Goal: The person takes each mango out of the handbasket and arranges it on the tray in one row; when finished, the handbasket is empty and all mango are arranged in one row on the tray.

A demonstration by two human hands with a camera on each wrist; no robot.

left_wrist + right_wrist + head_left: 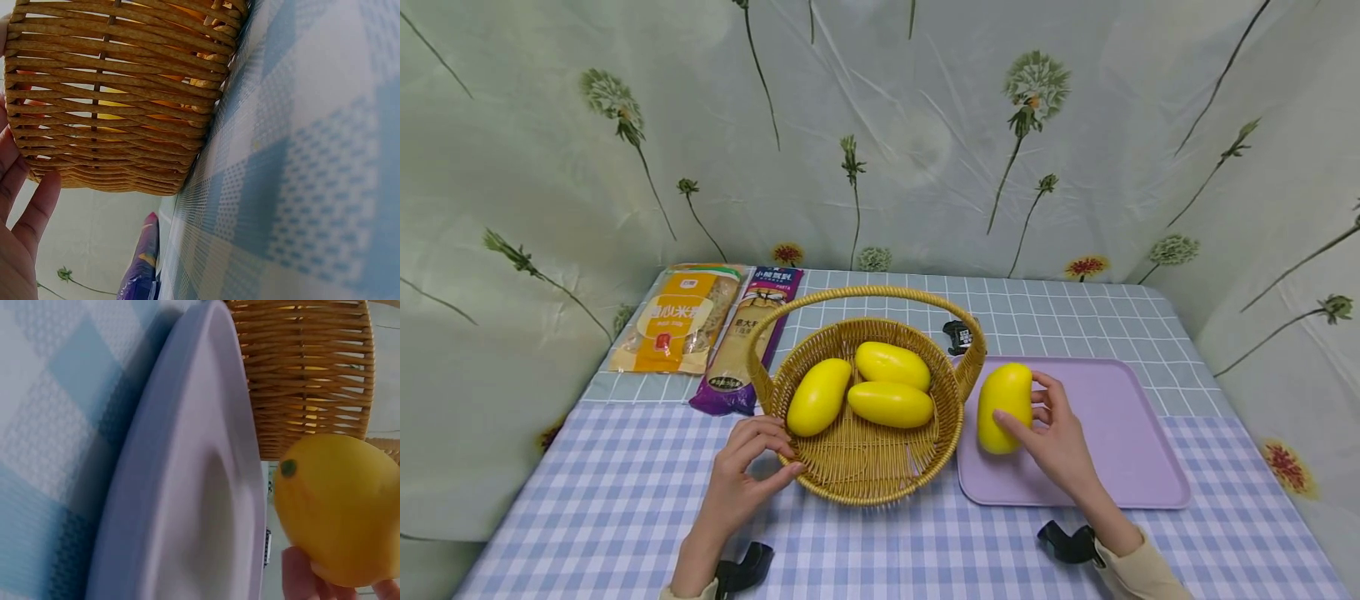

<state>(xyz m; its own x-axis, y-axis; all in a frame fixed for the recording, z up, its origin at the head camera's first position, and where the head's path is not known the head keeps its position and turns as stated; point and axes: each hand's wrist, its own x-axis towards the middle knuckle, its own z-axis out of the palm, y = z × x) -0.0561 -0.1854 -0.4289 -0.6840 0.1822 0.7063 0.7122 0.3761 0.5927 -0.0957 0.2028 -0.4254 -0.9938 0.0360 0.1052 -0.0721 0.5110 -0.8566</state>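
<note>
The right hand (1060, 437) grips a yellow mango (1004, 408), thumb across its near face, holding it raised above the left part of a lilac tray (1120, 458). The left hand (741, 479) holds the rim of a handled wicker basket (872, 500) at its near left, thumb outside. Three more mangoes (891, 406) lie in the basket, which stands just left of the tray. The step in hand appears to be moving the held mango into the basket; the next move would call for clearing the rim and handle, then loosening the fingers over the bare wicker at the front. Behind and left lie a purple pasta packet (730, 371) and an orange-and-clear food bag (673, 325). Checked cloth covers the desk (625, 508); a dandelion-print curtain (917, 217) hangs beyond.
</note>
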